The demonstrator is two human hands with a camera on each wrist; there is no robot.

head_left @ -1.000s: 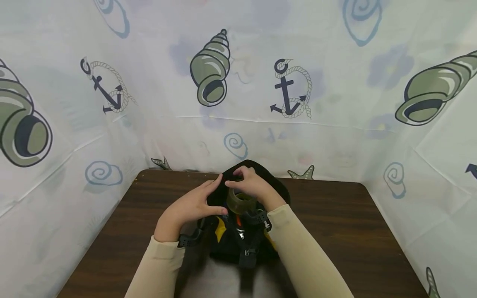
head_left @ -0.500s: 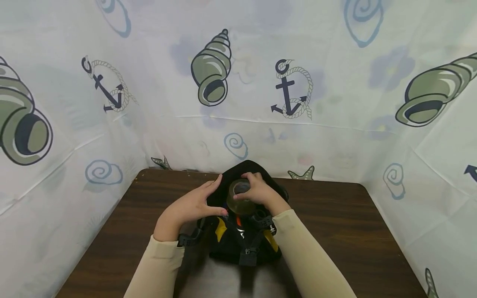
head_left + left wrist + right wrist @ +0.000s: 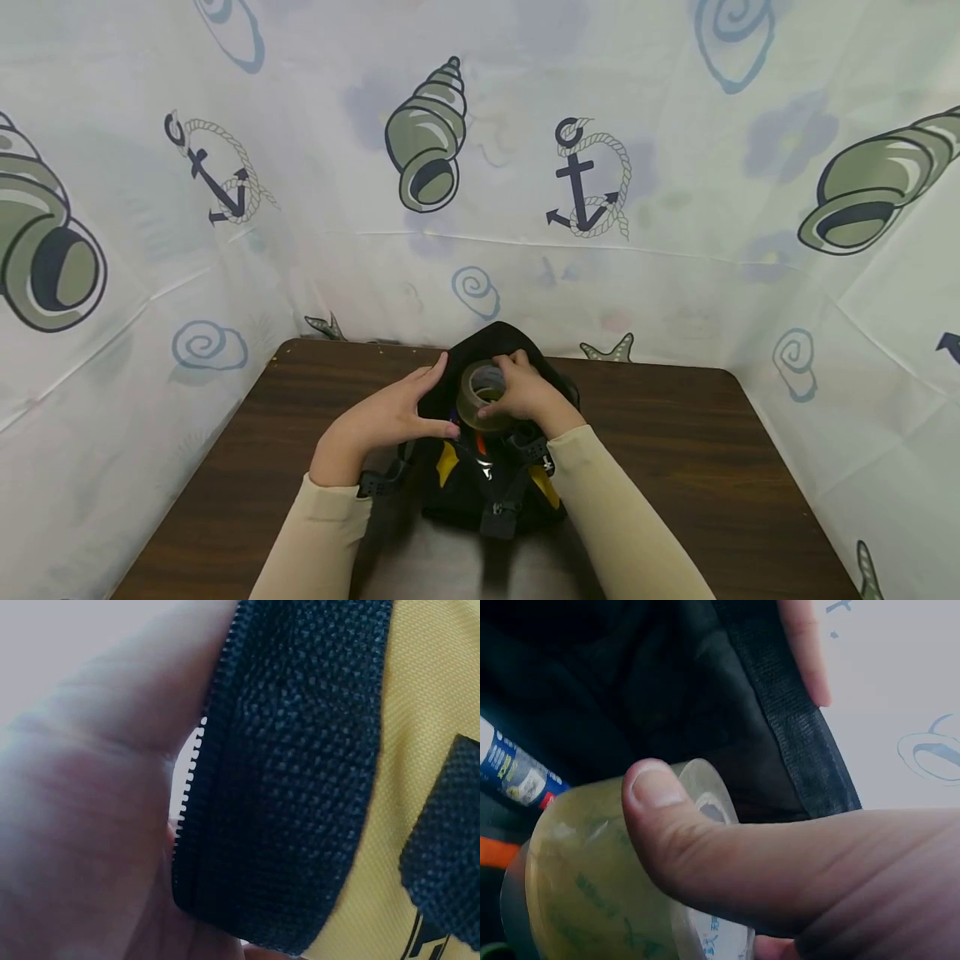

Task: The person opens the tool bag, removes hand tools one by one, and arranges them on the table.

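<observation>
Head view: tape roll (image 3: pixel 470 407) is pinched by right hand (image 3: pixel 528 393) at mouth of black bag (image 3: pixel 459 493), near far edge of tabletop (image 3: pixel 660 450). Left hand (image 3: pixel 382 412) is spread along bag's left side. Roll judged stiff, light, slick outside; best gripped by its wall.

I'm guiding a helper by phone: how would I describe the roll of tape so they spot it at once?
On the brown table sits an open black bag. At its mouth, held by the right hand, is the roll of tape. It is a yellowish, see-through ring with a wide hole, unlike the blue container near it.
</observation>
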